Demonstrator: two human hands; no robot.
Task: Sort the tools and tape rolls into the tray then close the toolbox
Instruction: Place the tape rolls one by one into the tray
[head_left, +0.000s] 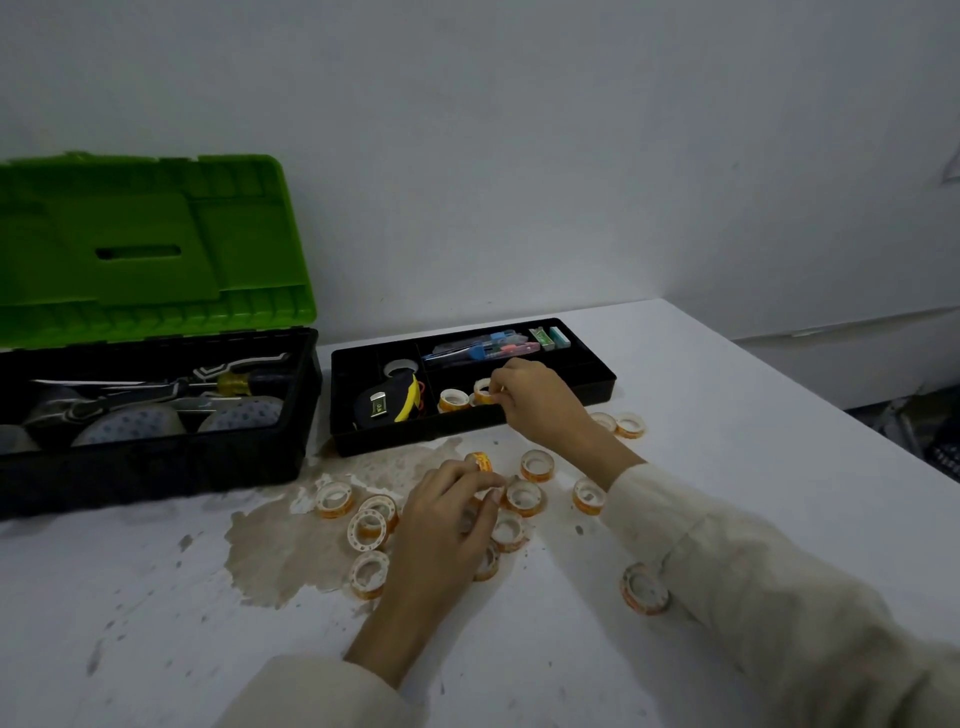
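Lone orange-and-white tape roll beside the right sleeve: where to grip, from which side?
Likely pinch the small orange-and-white tape roll by its ring wall: one fingertip in the open core, thumb on the outer orange band. Come from above and its left: it lies nearly flat on the white table, core up, and the cream right sleeve crowds its right side.
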